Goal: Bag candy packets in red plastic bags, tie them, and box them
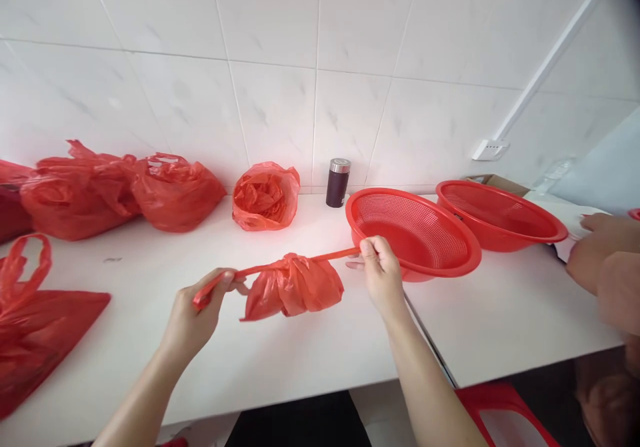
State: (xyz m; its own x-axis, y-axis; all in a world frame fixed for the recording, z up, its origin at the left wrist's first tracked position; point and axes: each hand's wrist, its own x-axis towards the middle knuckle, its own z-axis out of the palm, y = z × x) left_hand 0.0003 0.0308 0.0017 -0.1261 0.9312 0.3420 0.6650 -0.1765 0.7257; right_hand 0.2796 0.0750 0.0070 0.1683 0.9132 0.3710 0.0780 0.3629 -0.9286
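Observation:
A red plastic bag (300, 287), bunched up and crinkled, hangs between my hands over the white table. Its two handles are pulled out sideways and look twisted or knotted at the top middle. My left hand (203, 304) is closed on the left handle, whose end sticks out past the fingers. The right handle is pinched in my right hand (381, 267), in front of the near red basket. What the bag contains is hidden.
Red plastic bags (177, 197) line the wall at left; another (45, 340) lies front left. An open red bag (265, 197), dark tumbler (338, 184) and two red baskets (415, 234) (500, 214) stand behind. A person's arm (605, 254) reaches in at right. Below is a red stool (500, 407).

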